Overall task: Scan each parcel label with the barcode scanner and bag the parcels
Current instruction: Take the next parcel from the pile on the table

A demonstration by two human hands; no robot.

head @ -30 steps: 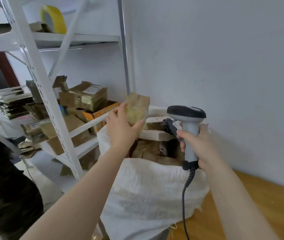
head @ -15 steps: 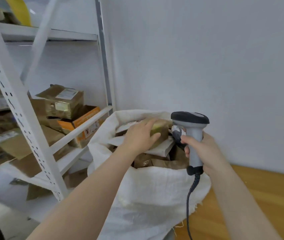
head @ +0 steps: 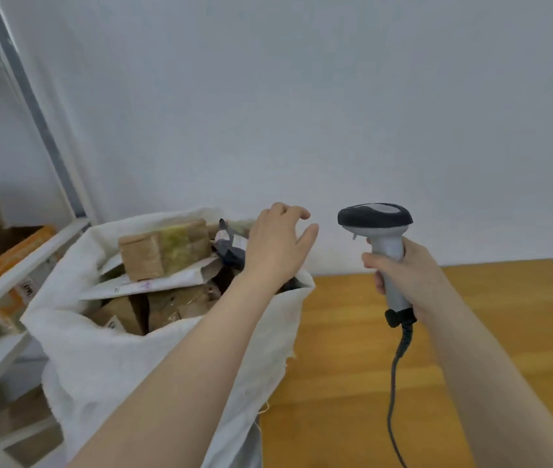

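Left hand hovers palm down over the far right edge of a white woven sack. Its fingers are loosely spread and gently bent, and it holds nothing. To its right, well apart, the right hand has its fingers wrapped round the pale grey handle of a barcode scanner. The scanner is held upright above a wooden table, with its dark head at the top facing the left hand. A dark cable drops from the base of the handle and runs out of the bottom of the view.

The sack stands open against the left edge of the table, filled almost to its rim with parcels. On top lies a brown parcel bound in yellowish tape, resting on a flat white envelope. A dark grey parcel with a small pale label sits just beside the left hand, partly behind it. More brown packages are packed underneath.

At the far left is a white metal shelf rack holding cardboard boxes, one of them orange. A plain pale wall fills the background.
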